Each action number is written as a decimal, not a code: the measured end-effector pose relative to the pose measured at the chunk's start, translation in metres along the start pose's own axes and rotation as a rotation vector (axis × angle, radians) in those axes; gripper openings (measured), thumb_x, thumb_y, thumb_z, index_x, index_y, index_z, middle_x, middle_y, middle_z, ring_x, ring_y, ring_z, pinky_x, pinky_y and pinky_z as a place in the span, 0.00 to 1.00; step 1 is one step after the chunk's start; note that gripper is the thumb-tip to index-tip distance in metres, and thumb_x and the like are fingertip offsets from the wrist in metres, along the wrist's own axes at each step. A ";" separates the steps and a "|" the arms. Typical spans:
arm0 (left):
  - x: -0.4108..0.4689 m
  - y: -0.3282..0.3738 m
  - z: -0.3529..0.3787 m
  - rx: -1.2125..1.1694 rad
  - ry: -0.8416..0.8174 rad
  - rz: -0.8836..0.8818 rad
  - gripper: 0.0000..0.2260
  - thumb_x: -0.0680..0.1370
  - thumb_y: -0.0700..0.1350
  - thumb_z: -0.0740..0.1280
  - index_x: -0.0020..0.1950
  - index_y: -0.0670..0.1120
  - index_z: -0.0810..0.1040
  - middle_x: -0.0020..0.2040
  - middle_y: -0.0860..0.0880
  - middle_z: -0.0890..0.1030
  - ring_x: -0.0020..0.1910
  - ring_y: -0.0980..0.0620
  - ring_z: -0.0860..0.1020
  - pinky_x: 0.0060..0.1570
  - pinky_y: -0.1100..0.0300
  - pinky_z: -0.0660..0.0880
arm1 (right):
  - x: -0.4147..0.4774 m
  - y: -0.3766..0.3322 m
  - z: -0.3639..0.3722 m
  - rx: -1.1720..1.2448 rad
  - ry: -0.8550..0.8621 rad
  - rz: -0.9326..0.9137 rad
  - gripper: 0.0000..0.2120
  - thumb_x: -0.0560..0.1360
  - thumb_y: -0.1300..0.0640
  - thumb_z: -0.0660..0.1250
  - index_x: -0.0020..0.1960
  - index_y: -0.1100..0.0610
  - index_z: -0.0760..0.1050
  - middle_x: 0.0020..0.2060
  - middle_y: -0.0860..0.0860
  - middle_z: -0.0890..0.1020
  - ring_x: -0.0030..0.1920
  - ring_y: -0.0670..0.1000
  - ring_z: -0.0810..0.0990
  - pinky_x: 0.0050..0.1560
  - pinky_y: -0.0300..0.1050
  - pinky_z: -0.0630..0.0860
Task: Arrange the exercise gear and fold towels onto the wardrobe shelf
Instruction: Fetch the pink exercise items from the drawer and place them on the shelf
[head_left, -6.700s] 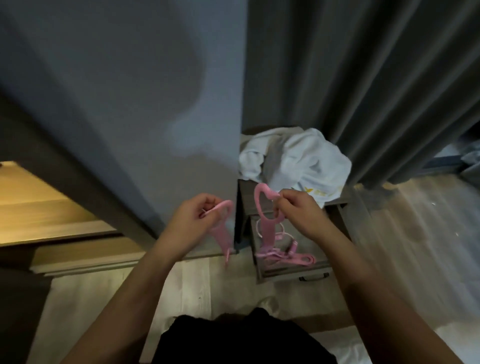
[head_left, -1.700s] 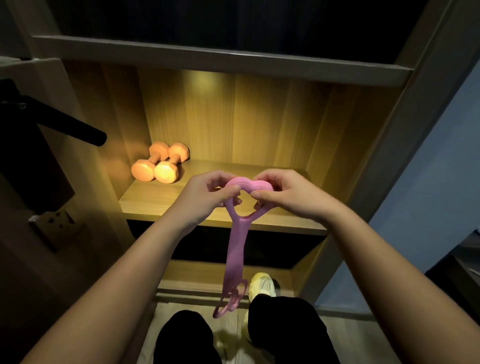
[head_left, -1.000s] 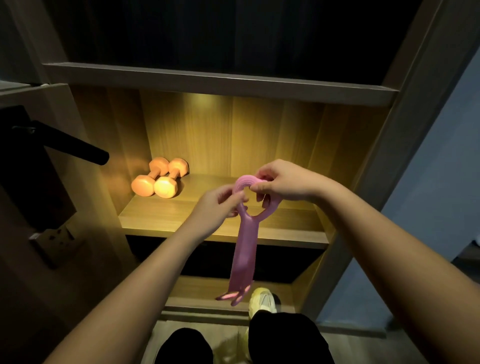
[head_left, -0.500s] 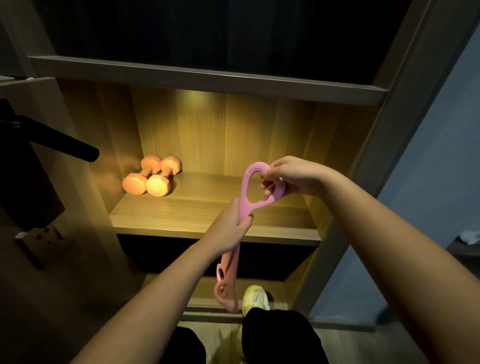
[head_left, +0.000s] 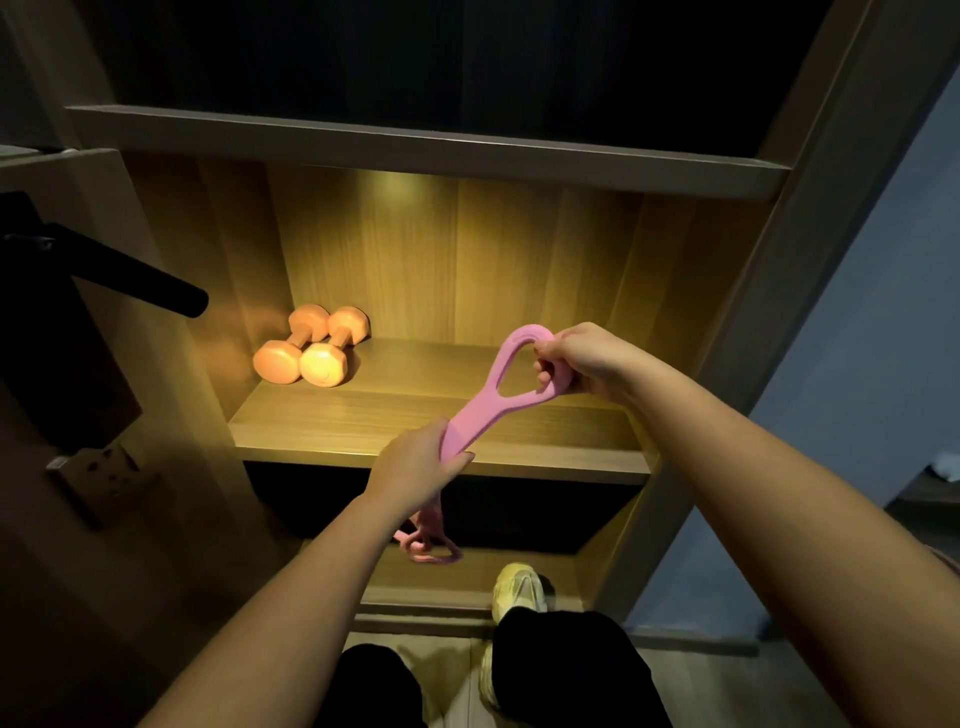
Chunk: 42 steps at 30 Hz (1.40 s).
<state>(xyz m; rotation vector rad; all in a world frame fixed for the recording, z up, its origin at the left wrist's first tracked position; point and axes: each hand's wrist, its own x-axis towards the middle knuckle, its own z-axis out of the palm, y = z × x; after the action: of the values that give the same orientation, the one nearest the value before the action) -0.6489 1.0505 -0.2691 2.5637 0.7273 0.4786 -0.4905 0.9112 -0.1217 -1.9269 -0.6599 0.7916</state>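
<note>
**Resistance Band Held Ahead of the Wardrobe Shelf**

The right hand (head_left: 576, 358) has its fingers curled through the upper loop handle of the pink resistance band (head_left: 480, 418). The left hand (head_left: 415, 467) is closed around the flat middle strap lower down. The band runs diagonally between the two hands, above the front right part of the lit wardrobe shelf (head_left: 363, 421) and not touching it. This two-point hold probably keeps the strap gathered so that it can be laid down without tangling.

The lower end of the band hangs below the left hand, in front of the dark compartment under the shelf. Its loops overlap there and their number cannot be made out.

Two orange dumbbells (head_left: 311, 348) lie side by side at the back left of the shelf, well apart from the band, which leaves the right side open for it.

No towels are in view. The compartment above the shelf is too dark to read. The left palm is hidden.
</note>
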 end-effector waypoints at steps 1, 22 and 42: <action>0.000 -0.002 0.001 0.007 0.013 -0.005 0.13 0.76 0.55 0.69 0.54 0.50 0.72 0.43 0.53 0.78 0.39 0.54 0.78 0.40 0.55 0.79 | 0.001 -0.001 0.003 -0.002 -0.002 -0.011 0.10 0.82 0.60 0.60 0.54 0.65 0.77 0.37 0.55 0.79 0.35 0.50 0.78 0.45 0.47 0.81; -0.005 -0.026 -0.008 0.378 -0.139 0.067 0.27 0.73 0.71 0.60 0.58 0.51 0.68 0.42 0.54 0.73 0.39 0.54 0.76 0.42 0.57 0.79 | -0.005 -0.021 0.042 -0.232 -0.064 -0.140 0.07 0.81 0.57 0.62 0.52 0.60 0.74 0.42 0.53 0.82 0.35 0.48 0.81 0.39 0.41 0.82; -0.016 -0.021 0.020 -0.071 -0.136 -0.031 0.17 0.74 0.58 0.70 0.56 0.53 0.70 0.43 0.55 0.79 0.40 0.56 0.79 0.43 0.55 0.80 | -0.015 -0.024 0.040 -0.218 -0.028 -0.145 0.08 0.81 0.57 0.62 0.55 0.62 0.75 0.42 0.54 0.82 0.34 0.48 0.80 0.34 0.40 0.81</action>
<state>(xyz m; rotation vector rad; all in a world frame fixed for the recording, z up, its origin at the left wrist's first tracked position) -0.6618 1.0512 -0.2996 2.4875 0.6879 0.3107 -0.5333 0.9323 -0.1112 -2.0385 -0.9251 0.6791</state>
